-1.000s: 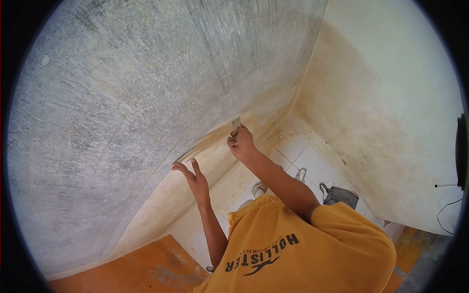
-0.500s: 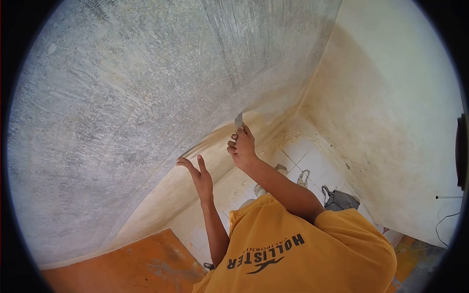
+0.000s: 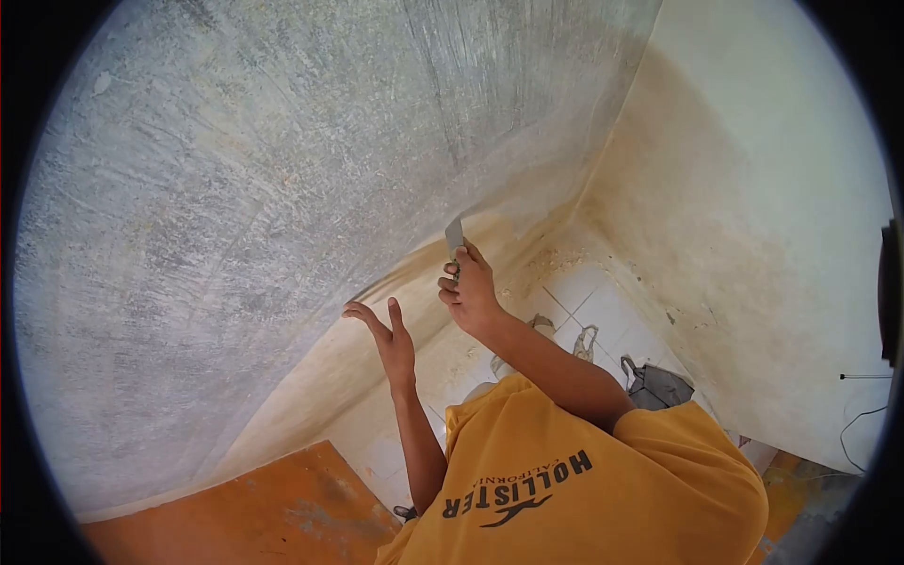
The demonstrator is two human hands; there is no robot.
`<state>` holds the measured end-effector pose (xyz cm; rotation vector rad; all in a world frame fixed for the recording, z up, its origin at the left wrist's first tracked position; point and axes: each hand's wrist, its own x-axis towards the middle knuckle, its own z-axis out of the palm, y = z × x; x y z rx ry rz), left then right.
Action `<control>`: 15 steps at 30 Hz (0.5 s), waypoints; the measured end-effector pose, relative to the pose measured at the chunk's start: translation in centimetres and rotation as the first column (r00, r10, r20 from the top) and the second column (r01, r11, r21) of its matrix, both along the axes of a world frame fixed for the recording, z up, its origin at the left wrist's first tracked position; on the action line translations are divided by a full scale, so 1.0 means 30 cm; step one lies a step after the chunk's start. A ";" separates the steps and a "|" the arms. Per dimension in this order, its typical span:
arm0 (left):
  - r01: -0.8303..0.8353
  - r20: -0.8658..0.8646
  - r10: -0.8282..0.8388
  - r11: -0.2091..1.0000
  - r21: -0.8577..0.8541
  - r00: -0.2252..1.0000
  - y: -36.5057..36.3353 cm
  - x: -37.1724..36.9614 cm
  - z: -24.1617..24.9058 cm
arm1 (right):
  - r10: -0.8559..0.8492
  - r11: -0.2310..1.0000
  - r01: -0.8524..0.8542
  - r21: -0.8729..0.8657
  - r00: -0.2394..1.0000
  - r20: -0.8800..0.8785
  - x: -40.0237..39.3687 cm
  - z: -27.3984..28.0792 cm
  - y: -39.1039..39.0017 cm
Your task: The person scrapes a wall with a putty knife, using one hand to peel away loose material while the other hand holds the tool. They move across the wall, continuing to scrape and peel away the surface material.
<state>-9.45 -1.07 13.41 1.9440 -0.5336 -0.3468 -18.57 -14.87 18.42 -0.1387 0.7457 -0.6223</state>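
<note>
My right hand (image 3: 468,287) is closed around the handle of a putty knife (image 3: 454,233), whose flat grey blade meets the wall along the lower edge of its grey, scraped surface (image 3: 273,179). Below that edge runs a band of smoother cream wall (image 3: 320,377). To the left, my left hand (image 3: 388,337) is open, thumb and fingers apart, with the fingertips right at the border between grey and cream.
White floor tiles (image 3: 598,315) lie below, with crumbs of debris by the corner. A grey bag (image 3: 657,386) rests near the right-hand cream wall (image 3: 753,235). An orange worn panel (image 3: 254,504) is at the lower left. A thin cable (image 3: 845,443) hangs at the right.
The putty knife's blade has turned to show more of its flat face and shifted slightly left. My left hand has moved a little to the right, still open.
</note>
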 end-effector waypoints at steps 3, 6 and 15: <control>-0.002 -0.071 -0.002 0.998 -0.065 0.997 0.001 0.012 -0.008 | 0.003 1.000 -0.003 -0.006 1.000 0.002 -0.015 0.017 0.038; -0.009 -0.110 0.002 0.998 -0.064 0.994 0.006 0.009 -0.001 | -0.006 1.000 0.006 -0.018 1.000 -0.003 -0.027 0.009 0.027; 0.031 -0.081 -0.032 0.999 -0.009 0.996 0.030 0.038 -0.050 | -0.010 0.999 0.011 -0.048 1.000 0.012 -0.001 -0.050 -0.012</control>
